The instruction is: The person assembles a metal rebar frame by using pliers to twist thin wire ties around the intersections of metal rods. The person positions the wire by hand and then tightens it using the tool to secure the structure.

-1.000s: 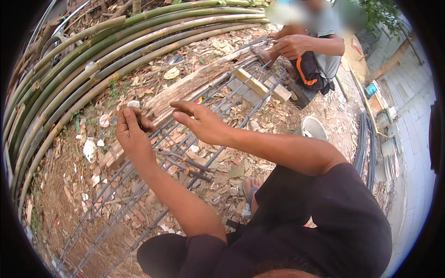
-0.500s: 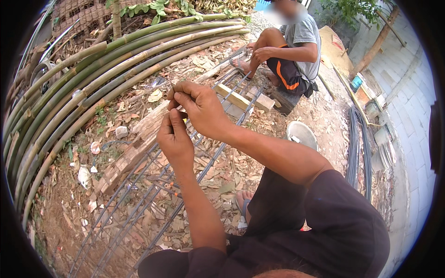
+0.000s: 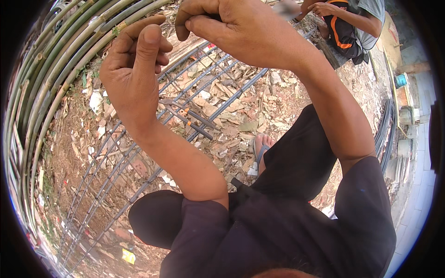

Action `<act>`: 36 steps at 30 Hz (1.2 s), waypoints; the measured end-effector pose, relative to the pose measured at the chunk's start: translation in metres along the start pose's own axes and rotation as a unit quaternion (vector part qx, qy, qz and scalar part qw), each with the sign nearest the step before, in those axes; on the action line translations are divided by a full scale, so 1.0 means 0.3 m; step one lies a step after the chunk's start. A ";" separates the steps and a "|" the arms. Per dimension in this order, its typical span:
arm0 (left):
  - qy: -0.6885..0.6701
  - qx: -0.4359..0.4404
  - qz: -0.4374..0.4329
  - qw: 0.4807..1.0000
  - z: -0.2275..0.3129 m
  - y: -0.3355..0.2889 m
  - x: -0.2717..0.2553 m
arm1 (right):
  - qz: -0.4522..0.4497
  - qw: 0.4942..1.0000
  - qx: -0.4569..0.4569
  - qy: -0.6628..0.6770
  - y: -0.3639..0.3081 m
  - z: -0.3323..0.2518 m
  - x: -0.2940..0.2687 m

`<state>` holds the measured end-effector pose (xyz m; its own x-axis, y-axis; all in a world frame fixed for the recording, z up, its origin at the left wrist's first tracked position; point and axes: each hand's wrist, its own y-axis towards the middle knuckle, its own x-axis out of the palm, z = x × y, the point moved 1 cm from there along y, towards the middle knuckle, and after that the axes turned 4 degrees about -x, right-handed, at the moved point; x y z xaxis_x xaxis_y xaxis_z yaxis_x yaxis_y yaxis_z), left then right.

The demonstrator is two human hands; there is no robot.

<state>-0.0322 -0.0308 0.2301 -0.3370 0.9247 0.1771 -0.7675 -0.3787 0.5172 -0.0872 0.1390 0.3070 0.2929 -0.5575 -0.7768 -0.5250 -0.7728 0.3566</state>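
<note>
My left hand (image 3: 132,69) is raised above the rebar cage, its thumb up and index finger stretched out, the other fingers loosely curled. To its right and a little higher is my right hand (image 3: 232,30), thumb and forefinger pinched together; whatever they may hold is too small to see. The two hands are apart, with a narrow gap between the fingertips. Beneath them the long rebar cage (image 3: 245,89) runs slantwise over the littered ground. A pair of dark pincers (image 3: 192,121) with orange marks on the handles rests across its bars.
Long bamboo poles (image 3: 51,74) curve along the left. Another person (image 3: 345,23) sits at the upper right, hands near the knees. A bundle of thin bars (image 3: 384,129) lies beside the pale block wall (image 3: 417,185). My sandalled foot (image 3: 263,146) stands right of the cage.
My hands have come apart, the left moving leftward and both rising in the picture. The left index finger has stretched out. My view has tipped down, showing more of the cage and the pincers.
</note>
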 end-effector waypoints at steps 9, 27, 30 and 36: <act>0.052 -0.044 -0.010 0.998 0.006 -0.015 -0.014 | 0.028 0.998 0.018 -0.052 -0.050 -0.014 -0.104; 0.227 -0.461 -0.467 0.720 -0.719 -0.367 0.270 | 0.089 0.992 -0.019 -0.085 -0.126 0.192 -0.164; 0.202 -0.445 -0.475 0.732 -0.747 -0.379 0.263 | 0.064 0.994 -0.020 -0.081 -0.134 0.249 -0.161; 0.184 -0.279 -0.396 0.855 -0.923 -0.503 0.277 | 0.000 1.000 0.025 0.003 -0.096 0.301 -0.106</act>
<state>-0.0953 0.0925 -0.0650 0.3402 0.8637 -0.3720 -0.9403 0.3075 -0.1460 -0.1537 0.2063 0.2745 0.2982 -0.5593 -0.7735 -0.5639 -0.7571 0.3299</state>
